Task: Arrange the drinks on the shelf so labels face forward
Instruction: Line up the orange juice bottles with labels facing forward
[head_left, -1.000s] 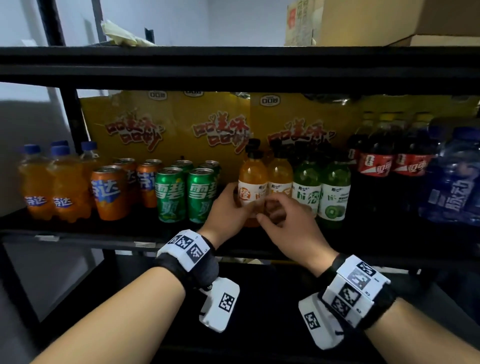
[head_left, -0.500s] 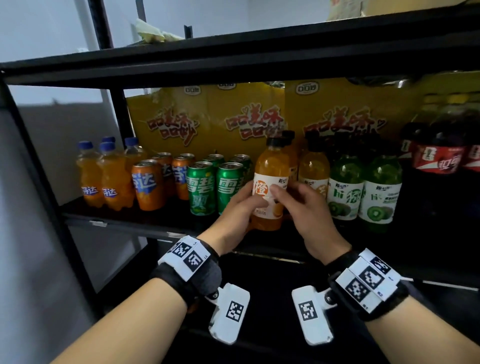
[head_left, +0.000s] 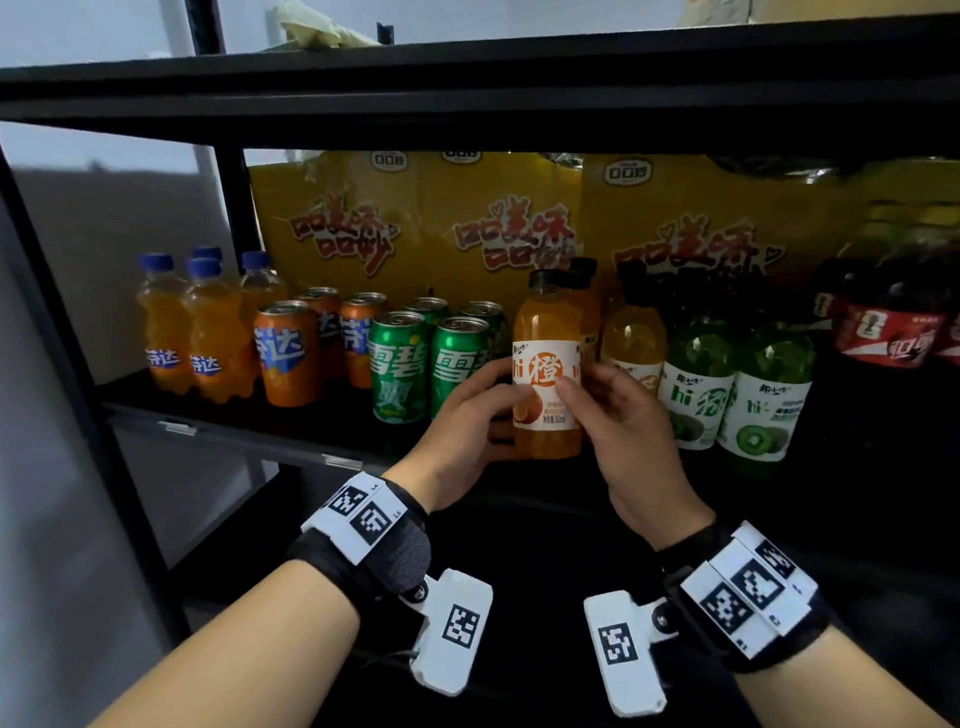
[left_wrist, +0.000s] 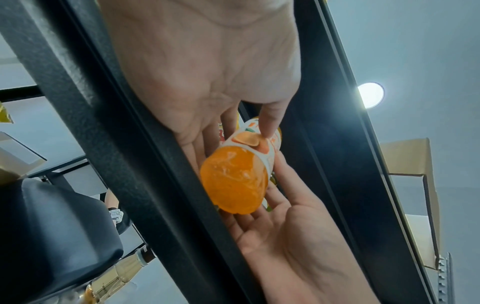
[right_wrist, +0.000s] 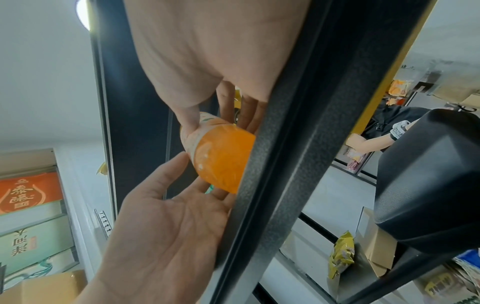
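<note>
Orange juice bottle (head_left: 546, 364) stands upright at the shelf (head_left: 249, 431) front edge, label toward you. Your left hand (head_left: 462, 436) and right hand (head_left: 628, 431) pinch its sides, equally near; turning goes about its vertical axis.

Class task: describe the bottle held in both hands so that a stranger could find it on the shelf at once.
Start at the black shelf with yellow snack bags along its back. Just right of the green cans, the left hand and right hand grip an orange juice bottle. Unlike the other juice bottles beside it, its white label with a big orange circle faces squarely forward.
</note>
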